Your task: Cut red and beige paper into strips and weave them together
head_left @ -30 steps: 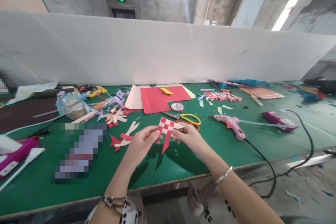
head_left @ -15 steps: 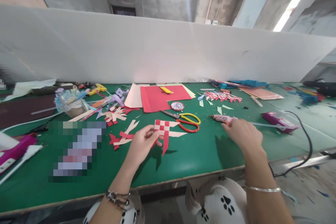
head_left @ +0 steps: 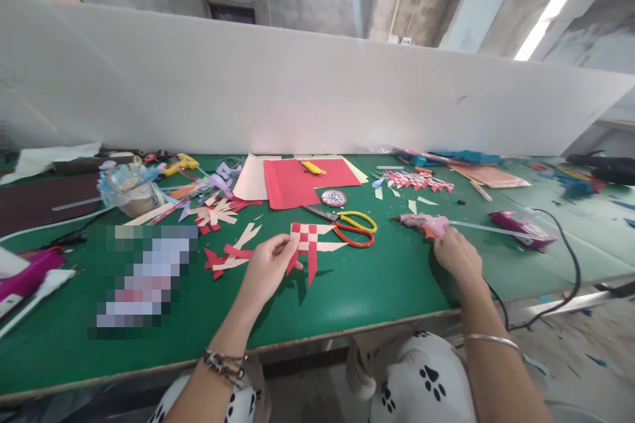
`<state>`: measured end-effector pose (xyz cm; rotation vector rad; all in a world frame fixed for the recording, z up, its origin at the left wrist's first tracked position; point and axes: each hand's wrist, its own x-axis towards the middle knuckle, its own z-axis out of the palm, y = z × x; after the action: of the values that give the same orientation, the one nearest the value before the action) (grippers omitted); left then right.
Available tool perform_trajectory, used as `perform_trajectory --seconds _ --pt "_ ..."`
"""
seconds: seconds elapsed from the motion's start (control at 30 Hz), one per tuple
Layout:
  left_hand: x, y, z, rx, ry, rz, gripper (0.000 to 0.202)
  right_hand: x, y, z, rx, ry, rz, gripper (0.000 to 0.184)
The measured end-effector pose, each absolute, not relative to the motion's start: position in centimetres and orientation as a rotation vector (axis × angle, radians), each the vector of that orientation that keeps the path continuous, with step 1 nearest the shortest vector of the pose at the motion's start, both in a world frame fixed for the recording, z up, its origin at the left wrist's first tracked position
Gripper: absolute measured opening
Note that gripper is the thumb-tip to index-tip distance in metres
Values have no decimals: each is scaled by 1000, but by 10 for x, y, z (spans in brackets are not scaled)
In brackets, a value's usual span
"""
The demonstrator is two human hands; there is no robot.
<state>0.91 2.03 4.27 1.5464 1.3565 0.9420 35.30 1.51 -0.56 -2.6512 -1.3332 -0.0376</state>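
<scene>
My left hand [head_left: 272, 263] pinches a small woven paper fish [head_left: 304, 236] in red and cream checks, its pointed strips hanging right and down just above the table. On the right, my right hand [head_left: 460, 256] is wrapped around the handle of a pink glue gun [head_left: 423, 222], whose nozzle points left. A clear glue stick juts out of the gun's back end. Between the two hands lie scissors [head_left: 353, 225] with one yellow and one red handle. Cut red and cream paper strips [head_left: 232, 256] lie left of the woven piece.
Red paper sheets [head_left: 310, 182] carry a yellow cutter [head_left: 312, 168] at the back. Finished checked paper pieces [head_left: 419, 181] lie back right. A magenta box [head_left: 522, 230] and a black cord [head_left: 578, 264] are at right. A white partition [head_left: 307, 92] stands behind the green table [head_left: 357, 297].
My right hand has shifted down and back from the top of the glue gun to its handle. My left hand still holds the woven paper in nearly the same place.
</scene>
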Motion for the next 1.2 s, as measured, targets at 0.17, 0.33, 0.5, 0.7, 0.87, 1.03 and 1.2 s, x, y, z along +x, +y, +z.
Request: perform_trajectory --seconds 0.17,0.33,0.5,0.7,0.87,1.03,1.2 --pt "9 24 38 1588 1397 940 35 348 12 -5 -2574 -1283 -38 42" --pt "9 25 35 1597 1393 921 36 350 11 2 -2497 -1268 -84 39" --pt "12 24 37 1583 1374 914 37 330 4 29 -2252 -1159 -82 25" --pt "15 21 39 1539 1365 927 41 264 -3 40 -1842 -1379 -97 39" --pt "17 15 42 1486 1327 930 44 234 -7 32 -1715 -1582 -221 41" --pt "18 11 46 1489 1339 957 45 230 -7 25 -1663 -1681 -274 41" --pt "18 10 48 1488 1337 973 43 228 -5 19 -1608 -1762 -281 39"
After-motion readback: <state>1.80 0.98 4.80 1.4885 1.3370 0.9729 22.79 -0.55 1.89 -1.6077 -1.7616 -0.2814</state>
